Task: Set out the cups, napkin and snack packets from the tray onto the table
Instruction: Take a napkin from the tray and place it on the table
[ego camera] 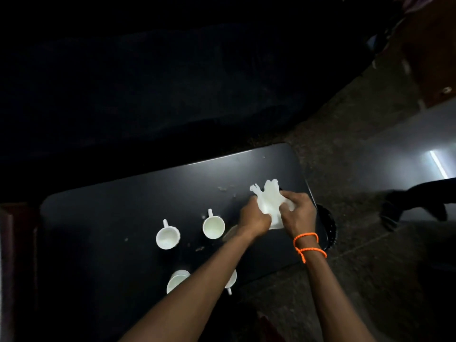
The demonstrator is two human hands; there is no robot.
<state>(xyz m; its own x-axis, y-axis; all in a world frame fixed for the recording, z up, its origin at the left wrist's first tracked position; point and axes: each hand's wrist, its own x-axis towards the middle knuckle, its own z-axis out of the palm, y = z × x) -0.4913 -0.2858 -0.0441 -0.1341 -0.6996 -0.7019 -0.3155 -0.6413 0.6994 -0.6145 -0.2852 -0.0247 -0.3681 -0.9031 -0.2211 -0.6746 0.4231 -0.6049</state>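
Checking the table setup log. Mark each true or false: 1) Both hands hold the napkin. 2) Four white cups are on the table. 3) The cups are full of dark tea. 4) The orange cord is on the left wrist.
1) True: the left hand and right hand grip the napkin.
2) True: two far cups, two near cups, all on the table.
3) False: the insides that show look white.
4) False: the orange cord circles the right wrist.

Both forearms are bare, with no sleeves showing; an orange beaded cord bracelet is looped twice around the right wrist.
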